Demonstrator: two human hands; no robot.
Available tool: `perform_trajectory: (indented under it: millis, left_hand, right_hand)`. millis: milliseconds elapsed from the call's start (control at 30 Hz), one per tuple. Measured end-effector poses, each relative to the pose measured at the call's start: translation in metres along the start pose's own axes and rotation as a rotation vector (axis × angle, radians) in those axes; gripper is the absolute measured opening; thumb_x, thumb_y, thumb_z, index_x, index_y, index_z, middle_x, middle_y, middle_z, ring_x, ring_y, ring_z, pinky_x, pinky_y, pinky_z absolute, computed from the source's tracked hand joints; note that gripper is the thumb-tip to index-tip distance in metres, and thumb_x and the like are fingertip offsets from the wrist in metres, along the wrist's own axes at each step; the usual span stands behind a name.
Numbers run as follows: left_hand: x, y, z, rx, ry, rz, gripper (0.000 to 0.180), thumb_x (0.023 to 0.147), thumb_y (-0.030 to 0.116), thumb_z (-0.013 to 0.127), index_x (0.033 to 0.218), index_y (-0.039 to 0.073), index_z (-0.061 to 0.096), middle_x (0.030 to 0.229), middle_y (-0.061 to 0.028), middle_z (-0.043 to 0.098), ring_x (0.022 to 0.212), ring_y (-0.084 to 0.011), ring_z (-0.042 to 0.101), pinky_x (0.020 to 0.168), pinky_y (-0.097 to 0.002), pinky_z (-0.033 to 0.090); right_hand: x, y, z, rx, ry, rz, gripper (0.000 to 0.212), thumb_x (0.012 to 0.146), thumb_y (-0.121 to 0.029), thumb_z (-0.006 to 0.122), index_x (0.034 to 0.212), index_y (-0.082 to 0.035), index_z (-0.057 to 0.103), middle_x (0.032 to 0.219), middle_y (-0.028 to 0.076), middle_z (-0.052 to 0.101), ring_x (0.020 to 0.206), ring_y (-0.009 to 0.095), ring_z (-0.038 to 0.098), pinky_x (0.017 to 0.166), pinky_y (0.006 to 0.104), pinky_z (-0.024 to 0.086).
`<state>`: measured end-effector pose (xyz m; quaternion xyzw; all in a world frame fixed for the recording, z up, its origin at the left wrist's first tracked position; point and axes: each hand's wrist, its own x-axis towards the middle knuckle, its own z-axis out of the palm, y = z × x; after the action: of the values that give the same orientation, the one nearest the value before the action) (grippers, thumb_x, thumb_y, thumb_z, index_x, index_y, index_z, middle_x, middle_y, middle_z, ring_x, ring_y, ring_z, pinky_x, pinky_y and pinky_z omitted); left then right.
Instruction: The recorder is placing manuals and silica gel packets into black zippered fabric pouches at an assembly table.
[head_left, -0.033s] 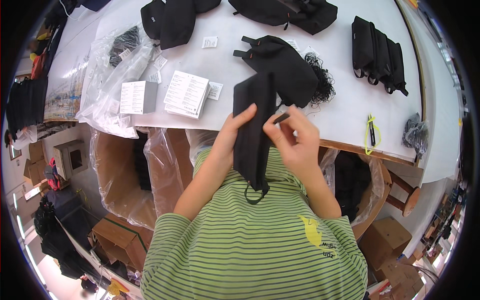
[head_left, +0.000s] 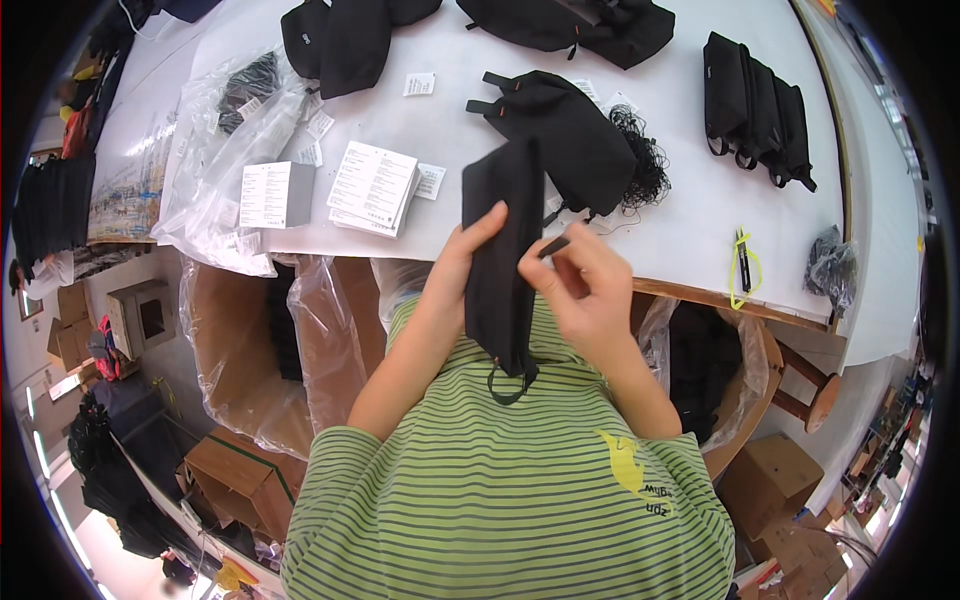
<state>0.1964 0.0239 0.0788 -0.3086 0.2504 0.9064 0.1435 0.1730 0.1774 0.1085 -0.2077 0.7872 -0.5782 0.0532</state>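
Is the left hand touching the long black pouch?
Touching: the head view shows the left hand with its thumb lying on the long black pouch.

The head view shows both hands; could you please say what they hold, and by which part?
The left hand grips the black pouch by its left side; the right hand pinches a small dark tab near the pouch's right side.

Bright light washes the white bench (head_left: 690, 235), strip lights (head_left: 41, 455) glare lower left, edges bowing hard into black corners!
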Motion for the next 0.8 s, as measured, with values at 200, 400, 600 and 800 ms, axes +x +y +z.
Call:
perform_trajectory:
  millis: [200, 400, 600, 800]
  left_hand:
    - [0.011, 0.013, -0.006, -0.143, 0.043, -0.04, 0.03, 0.097, 0.036, 0.053, 0.083, 0.01, 0.053, 0.064, 0.0016, 0.043, 0.055, -0.0098, 0.037, 0.05, -0.0239, 0.033]
    - [0.013, 0.013, -0.012, -0.157, 0.07, 0.024, 0.028, 0.098, 0.033, 0.052, 0.083, 0.01, 0.052, 0.068, 0.0026, 0.044, 0.055, -0.009, 0.035, 0.054, -0.0252, 0.03]
    - [0.015, 0.013, -0.019, -0.155, 0.011, 0.041, 0.025, 0.098, 0.033, 0.053, 0.089, 0.01, 0.056, 0.071, 0.0017, 0.049, 0.057, -0.0094, 0.039, 0.056, -0.0247, 0.033]
    - [0.014, 0.016, -0.023, -0.148, 0.107, 0.243, 0.036, 0.096, 0.026, 0.054, 0.126, 0.006, 0.054, 0.12, -0.0102, 0.062, 0.11, -0.0242, 0.061, 0.096, -0.0377, 0.048]
  right_hand:
    - [-0.02, -0.011, 0.01, 0.137, -0.196, 0.096, 0.016, 0.081, -0.013, 0.073, 0.08, -0.001, 0.062, 0.062, 0.004, 0.036, 0.052, 0.014, 0.034, 0.049, 0.0293, 0.028]
    - [-0.024, -0.01, 0.01, 0.128, -0.23, 0.127, 0.016, 0.082, -0.013, 0.072, 0.081, -0.001, 0.062, 0.062, 0.004, 0.036, 0.052, 0.014, 0.034, 0.048, 0.0295, 0.028]
    - [-0.023, -0.009, 0.009, 0.134, -0.249, 0.108, 0.009, 0.082, -0.012, 0.071, 0.083, -0.004, 0.067, 0.062, 0.001, 0.038, 0.052, 0.011, 0.035, 0.049, 0.0267, 0.027]
    - [-0.018, 0.003, -0.003, -0.109, 0.232, 0.033, 0.013, 0.079, -0.005, 0.072, 0.089, -0.005, 0.064, 0.072, 0.005, 0.057, 0.06, 0.017, 0.054, 0.052, 0.0268, 0.043]
